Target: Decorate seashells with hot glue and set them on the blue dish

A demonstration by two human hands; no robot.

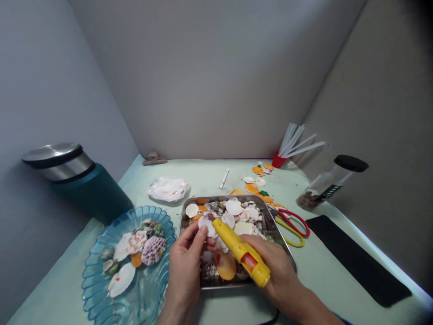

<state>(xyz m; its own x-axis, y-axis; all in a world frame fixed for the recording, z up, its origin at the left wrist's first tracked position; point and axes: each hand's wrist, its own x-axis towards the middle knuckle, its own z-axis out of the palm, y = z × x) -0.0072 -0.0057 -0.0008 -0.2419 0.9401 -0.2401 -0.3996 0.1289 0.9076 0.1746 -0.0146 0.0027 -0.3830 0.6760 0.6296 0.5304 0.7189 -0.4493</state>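
My left hand pinches a white shell over the left part of a metal tray filled with shells. A yellow glue gun is gripped in my right hand, its dark tip touching or very close to that white shell. Scallop shells lie beneath both hands, among them a yellow-orange shell near the tray's front edge. Part of the tray is hidden behind my hands and the glue gun.
A blue scalloped dish with shells and a teal bottle stand left. Behind the tray lie a plastic bag and orange shells. Scissors, a black strip, a jar and a red cup of sticks are right.
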